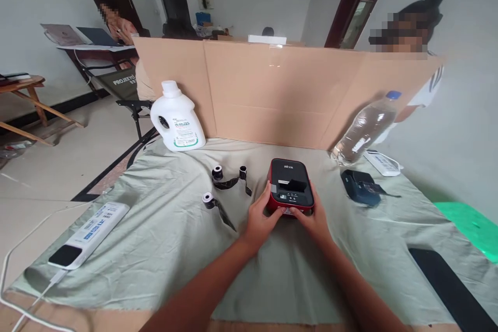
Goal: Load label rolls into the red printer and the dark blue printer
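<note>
Both my hands are around a red and black label printer (291, 172) near the middle of the cloth. My left hand (260, 218) grips its left side, with the thumb on the front edge. Opposite it, my right hand (316, 220) holds the right side, its thumb also at the front. A short black strip sticks up from the slot on top of the printer. Left of it lie three small rolls of black tape (217, 172) with white-looking cores, their ends partly unrolled. On the right is a dark blue portable printer (360, 188) with a dark strip hanging out.
A cardboard screen (264, 93) stands behind the cloth (175, 244). A white detergent jug (177, 119) and a clear bottle with a blue cap (363, 129) lean near it. A white power strip (91, 233) with a cable lies left, a dark phone-like slab (451, 285) right. Two people are beyond.
</note>
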`<state>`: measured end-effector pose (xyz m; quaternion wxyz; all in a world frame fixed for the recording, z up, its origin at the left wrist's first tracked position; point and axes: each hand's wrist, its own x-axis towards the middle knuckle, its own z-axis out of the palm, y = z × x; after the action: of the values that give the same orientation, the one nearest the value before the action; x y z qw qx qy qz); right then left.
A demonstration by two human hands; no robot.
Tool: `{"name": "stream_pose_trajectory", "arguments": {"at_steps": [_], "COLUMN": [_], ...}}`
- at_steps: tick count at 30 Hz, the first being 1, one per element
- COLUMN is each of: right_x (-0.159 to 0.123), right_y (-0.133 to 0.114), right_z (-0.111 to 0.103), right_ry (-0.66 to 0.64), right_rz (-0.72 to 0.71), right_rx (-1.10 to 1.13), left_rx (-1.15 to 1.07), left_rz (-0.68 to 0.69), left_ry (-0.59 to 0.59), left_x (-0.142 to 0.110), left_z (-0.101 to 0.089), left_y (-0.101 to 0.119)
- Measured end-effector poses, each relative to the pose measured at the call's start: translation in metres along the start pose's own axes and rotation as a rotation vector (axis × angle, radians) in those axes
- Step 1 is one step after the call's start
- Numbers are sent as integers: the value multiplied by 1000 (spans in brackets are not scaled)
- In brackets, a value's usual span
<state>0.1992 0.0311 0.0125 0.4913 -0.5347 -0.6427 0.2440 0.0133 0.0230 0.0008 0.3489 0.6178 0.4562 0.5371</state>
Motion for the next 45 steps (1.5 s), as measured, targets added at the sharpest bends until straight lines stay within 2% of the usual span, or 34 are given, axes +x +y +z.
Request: {"name": "stream_pose_trajectory", "arguments": {"at_steps": [5, 14, 18, 22, 28, 34, 39, 45], "right_x": [-2, -7, -7, -6, -4, -2, -1, -3], "right_y": [14, 19, 21, 22, 23, 24, 23, 25], "right_z": [7, 12, 13, 12, 12, 12, 12, 12], "right_ry": [40, 87, 95, 74, 69, 76, 93, 90], "right_rz": [-61, -110, -105, -97, -153, -180, -216, -208], "right_rx": [5, -105, -108, -90, -72, -75, -112, -117], "left_rx": [-4, 19, 169, 284, 252, 134, 118, 180], "left_rz": [8, 17, 73, 60, 58, 73, 84, 202], "left_ry": [16, 75, 54, 26, 2, -63, -49, -32], "left_x": [-1, -8, -7, -5, -1, 12, 16, 10], "left_z": [-1, 2, -1, -5, -8, -16, -15, -15], "left_y": [-3, -7, -4, 2, 3, -8, -16, -15]}}
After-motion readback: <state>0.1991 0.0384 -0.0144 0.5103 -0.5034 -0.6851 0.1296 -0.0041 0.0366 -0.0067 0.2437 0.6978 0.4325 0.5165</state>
